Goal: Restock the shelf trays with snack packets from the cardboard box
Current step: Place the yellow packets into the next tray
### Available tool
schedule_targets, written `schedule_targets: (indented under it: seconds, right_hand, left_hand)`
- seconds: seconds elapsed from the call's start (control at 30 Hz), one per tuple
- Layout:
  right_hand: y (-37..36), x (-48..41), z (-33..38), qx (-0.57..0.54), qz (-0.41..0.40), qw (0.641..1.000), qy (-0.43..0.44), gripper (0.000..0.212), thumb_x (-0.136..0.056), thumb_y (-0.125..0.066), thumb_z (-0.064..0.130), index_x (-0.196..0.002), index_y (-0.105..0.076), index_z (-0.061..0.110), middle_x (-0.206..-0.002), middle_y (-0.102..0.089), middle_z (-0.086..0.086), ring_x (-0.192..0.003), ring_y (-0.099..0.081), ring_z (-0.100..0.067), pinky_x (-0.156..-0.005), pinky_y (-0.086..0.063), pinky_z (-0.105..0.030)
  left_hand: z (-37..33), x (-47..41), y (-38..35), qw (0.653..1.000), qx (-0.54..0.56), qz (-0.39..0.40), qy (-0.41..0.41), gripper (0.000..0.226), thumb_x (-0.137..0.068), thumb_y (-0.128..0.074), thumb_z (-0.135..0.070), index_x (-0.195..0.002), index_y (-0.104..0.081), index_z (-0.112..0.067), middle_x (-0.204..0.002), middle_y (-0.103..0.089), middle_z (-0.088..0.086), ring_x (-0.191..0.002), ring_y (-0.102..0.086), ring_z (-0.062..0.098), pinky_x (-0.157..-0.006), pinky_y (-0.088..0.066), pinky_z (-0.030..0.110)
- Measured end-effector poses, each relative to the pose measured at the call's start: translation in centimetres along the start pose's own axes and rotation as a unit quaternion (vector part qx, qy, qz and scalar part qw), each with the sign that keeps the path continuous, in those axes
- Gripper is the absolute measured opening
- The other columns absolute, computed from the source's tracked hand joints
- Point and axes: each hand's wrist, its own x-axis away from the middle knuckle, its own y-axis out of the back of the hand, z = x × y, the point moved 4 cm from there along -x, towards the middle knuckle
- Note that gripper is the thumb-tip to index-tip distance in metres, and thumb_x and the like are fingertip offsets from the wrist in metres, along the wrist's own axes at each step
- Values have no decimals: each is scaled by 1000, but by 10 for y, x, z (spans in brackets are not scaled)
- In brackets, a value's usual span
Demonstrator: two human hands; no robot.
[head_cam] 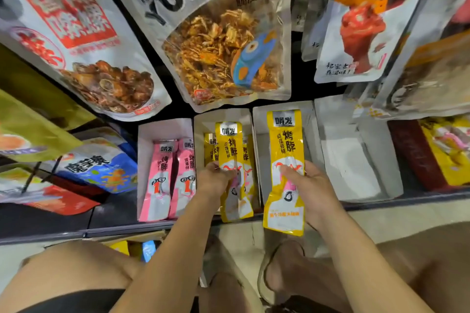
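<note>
Low on a dim shop shelf (381, 204), a row of white trays is being restocked beneath large hanging snack pouches (223, 46). 2 yellow snack packets are being held, 1 in each hand. The left hand (212, 180) is pinching the first yellow packet (230, 150) at its middle, and it is being laid lengthwise onto matching packets in the middle tray (201, 122), probably so flavours are being kept together. The right hand (314, 190) is gripping the second yellow packet (286, 155) by its lower edge, thumb on the front, over the seemingly bare neighbouring tray (259, 119). Both forearms are being stretched forward between bent knees. Pink packets (165, 178) are lying in the tray further left. Only part of the cardboard box (142, 237) is being shown, on the floor below the shelf.
</note>
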Motion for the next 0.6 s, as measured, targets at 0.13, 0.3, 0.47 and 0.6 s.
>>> schedule_targets:
  seconds: [0.13,0.3,0.47,0.6]
  right_hand:
    - [2,-11,-2,-4,-5,1000,-10,25,-88,-77,20,-111,-70,15,-100,-76,-18,-85,-74,-41,-78,-59,-62]
    - [7,-18,-3,-9,-11,1000,-17,24,-89,-76,20,-111,-70,15,-100,-77,-16,-87,-74,-41,-78,-60,-60]
    - [9,-21,-7,-5,-20,1000,-19,21,-89,-76,20,-109,-71,16,-99,-77,-15,-89,-74,-42,-79,-59,-61]
    - [7,-23,-12,2,-18,999,-26,23,-88,-77,22,-109,-71,18,-100,-77,-13,-90,-74,-42,-81,-57,-65]
  left_hand:
    - [9,-20,-13,1000,-14,-5,7,28,-82,-79,-11,-106,-65,-6,-94,-74,15,-81,-67,25,-82,-58,42]
    - [20,-41,-31,998,-62,-13,6,22,-87,-72,-8,-74,-55,-12,-61,-63,-10,-63,-62,4,-61,-47,19]
    - [28,-45,-45,993,-112,-26,-27,20,-91,-73,-22,-107,-70,-10,-87,-71,2,-70,-64,5,-57,-48,13]
    - [20,-39,-47,982,-168,-55,-69,24,-90,-72,-31,-97,-68,-8,-84,-72,5,-79,-69,21,-66,-57,32]
